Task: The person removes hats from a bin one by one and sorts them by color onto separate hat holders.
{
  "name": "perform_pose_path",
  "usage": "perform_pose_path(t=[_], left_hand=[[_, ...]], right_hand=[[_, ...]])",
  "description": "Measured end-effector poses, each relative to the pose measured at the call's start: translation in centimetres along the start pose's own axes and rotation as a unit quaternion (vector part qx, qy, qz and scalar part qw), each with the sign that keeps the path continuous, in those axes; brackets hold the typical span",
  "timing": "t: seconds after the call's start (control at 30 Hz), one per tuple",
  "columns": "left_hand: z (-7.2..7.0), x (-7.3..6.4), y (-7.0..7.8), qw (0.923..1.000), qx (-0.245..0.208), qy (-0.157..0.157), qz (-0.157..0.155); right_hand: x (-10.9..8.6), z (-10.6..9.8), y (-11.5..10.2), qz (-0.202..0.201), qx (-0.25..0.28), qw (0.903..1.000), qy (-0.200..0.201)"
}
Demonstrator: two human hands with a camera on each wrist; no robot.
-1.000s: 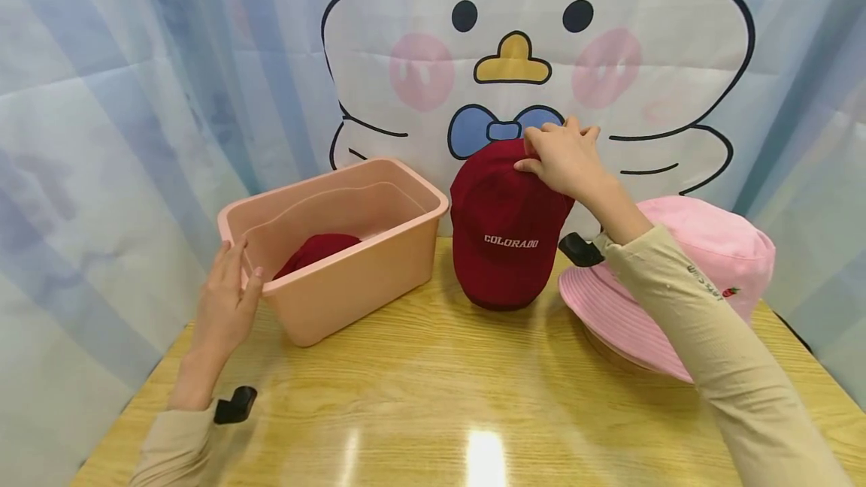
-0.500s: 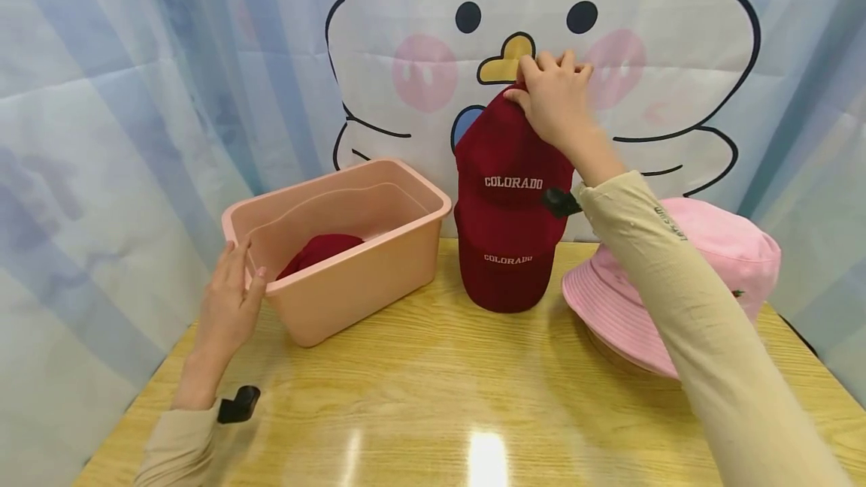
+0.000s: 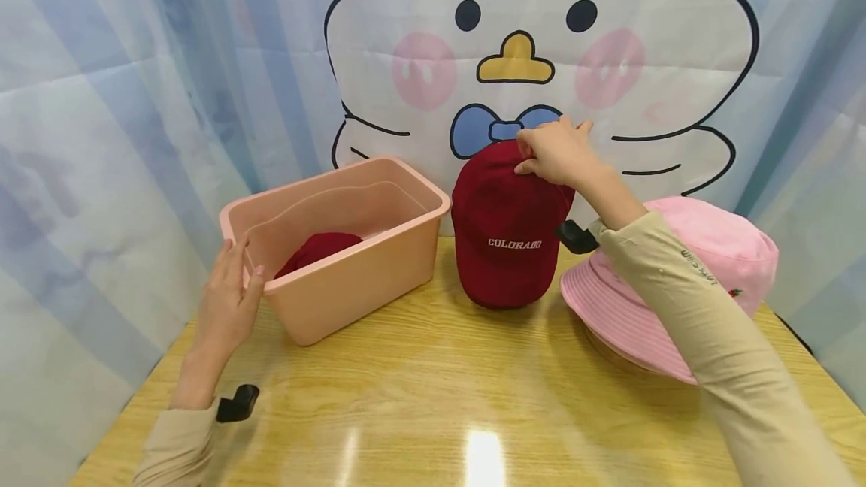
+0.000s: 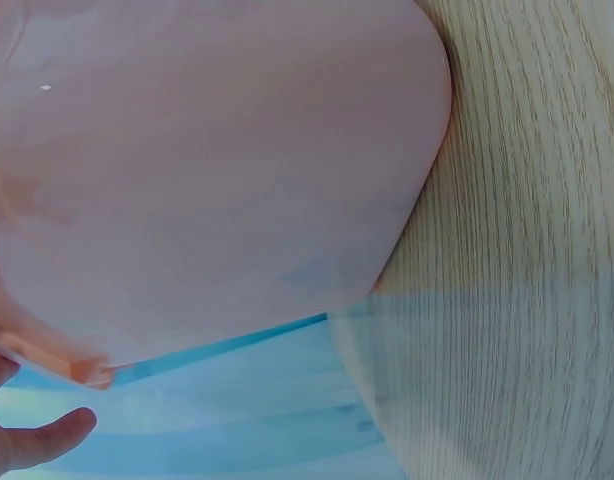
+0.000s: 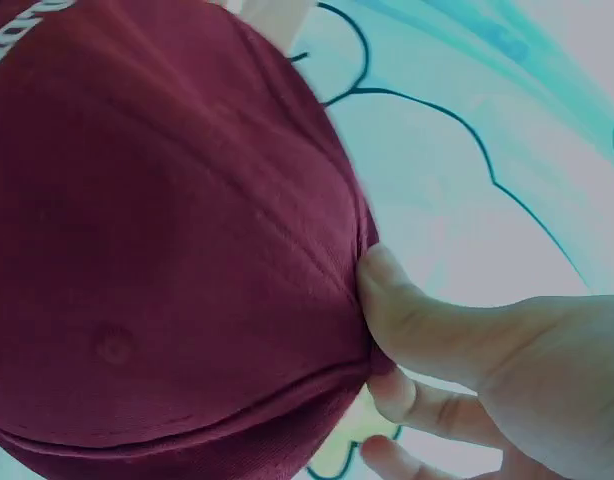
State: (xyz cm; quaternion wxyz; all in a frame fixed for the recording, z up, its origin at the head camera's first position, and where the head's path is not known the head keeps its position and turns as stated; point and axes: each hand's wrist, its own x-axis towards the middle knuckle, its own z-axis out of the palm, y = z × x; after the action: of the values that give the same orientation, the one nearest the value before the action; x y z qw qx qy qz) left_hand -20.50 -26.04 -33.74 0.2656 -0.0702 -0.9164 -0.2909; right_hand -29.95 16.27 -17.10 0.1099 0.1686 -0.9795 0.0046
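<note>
My right hand (image 3: 558,152) pinches the crown of a dark red baseball cap (image 3: 510,205) with white COLORADO lettering. In the right wrist view, thumb and fingers squeeze a fold of cloth at the edge of the cap (image 5: 177,250). The second red cap is hidden behind or beneath this one. At the left, my left hand (image 3: 226,307) rests against the near left end of a pink plastic bin (image 3: 358,288), fingers fairly straight along the rim. The left wrist view shows the wall of the bin (image 4: 217,180) with the thumb below its corner. Inside lies dark red cloth (image 3: 321,250).
A pink bucket hat (image 3: 717,239) stands right of the caps, partly behind my right sleeve (image 3: 704,299). A wooden table (image 3: 406,397) bears everything. Behind it hangs a curtain (image 3: 271,58) printed with a white cartoon figure.
My right hand lifted the top cap, revealing a second COLORADO cap below, then lowered it again, so only one lettering shows now. The left hand and the bin stayed put.
</note>
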Motion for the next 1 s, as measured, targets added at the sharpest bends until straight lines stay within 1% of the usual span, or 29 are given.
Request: perform_pose_path(t=[0.07, 0.17, 0.23, 0.33, 0.4, 0.47, 0.57, 0.6, 0.67, 0.77, 0.83, 0.87, 0.9, 0.93, 0.97, 1.0], left_hand=[[-0.1, 0.1, 0.0, 1.0, 0.003, 0.002, 0.004], [-0.2, 0.1, -0.1, 1.0, 0.006, -0.002, 0.005], [-0.2, 0.2, -0.1, 1.0, 0.004, -0.004, 0.005], [-0.2, 0.2, -0.2, 1.0, 0.0, -0.005, 0.005], [-0.2, 0.2, -0.2, 1.0, -0.003, -0.003, 0.006], [-0.2, 0.3, -0.3, 1.0, -0.002, -0.001, 0.007], [-0.1, 0.3, -0.3, 1.0, -0.003, -0.002, 0.007], [0.0, 0.3, -0.2, 1.0, -0.003, -0.003, 0.007], [0.1, 0.3, -0.2, 0.9999, -0.005, -0.007, 0.008], [0.1, 0.3, -0.1, 0.9999, -0.007, -0.01, 0.01], [0.1, 0.2, 0.0, 0.9998, -0.01, -0.015, 0.006], [0.1, 0.2, 0.0, 0.9998, -0.008, -0.017, 0.005], [0.0, 0.3, 0.1, 0.9998, -0.006, -0.019, 0.003], [0.0, 0.3, 0.1, 0.9998, -0.004, -0.021, 0.001], [-0.1, 0.3, 0.2, 0.9999, 0.001, -0.016, 0.004], [-0.1, 0.3, 0.4, 0.9999, 0.007, -0.004, 0.011]], right_hand=[[0.1, -0.7, -0.1, 0.009, -0.002, 0.9998, 0.015], [0.7, -2.0, -0.1, 0.03, 0.004, 0.9982, 0.052], [1.3, -2.9, -0.1, 0.04, 0.013, 0.9953, 0.087], [2.3, -3.7, 0.0, 0.047, 0.017, 0.9883, 0.144], [3.0, -3.7, 0.1, 0.037, 0.013, 0.9824, 0.183], [3.6, -3.2, 0.2, 0.023, 0.003, 0.9774, 0.21], [4.0, -1.7, 0.6, -0.003, -0.008, 0.9728, 0.231], [3.9, -1.1, 0.8, -0.011, -0.01, 0.9734, 0.229], [3.6, -0.1, 1.1, -0.022, -0.009, 0.979, 0.203], [2.4, 0.8, 1.5, -0.035, -0.004, 0.9921, 0.12], [1.5, 1.2, 1.6, -0.041, 0.005, 0.9971, 0.064], [1.1, 1.4, 1.6, -0.042, 0.009, 0.9981, 0.044], [0.6, 1.6, 1.6, -0.04, 0.014, 0.9986, 0.031], [0.2, 1.7, 1.6, -0.038, 0.02, 0.9987, 0.026], [-0.1, 2.0, 1.5, -0.035, 0.023, 0.9988, 0.026], [-0.5, 2.2, 1.5, -0.029, 0.025, 0.9988, 0.03]])
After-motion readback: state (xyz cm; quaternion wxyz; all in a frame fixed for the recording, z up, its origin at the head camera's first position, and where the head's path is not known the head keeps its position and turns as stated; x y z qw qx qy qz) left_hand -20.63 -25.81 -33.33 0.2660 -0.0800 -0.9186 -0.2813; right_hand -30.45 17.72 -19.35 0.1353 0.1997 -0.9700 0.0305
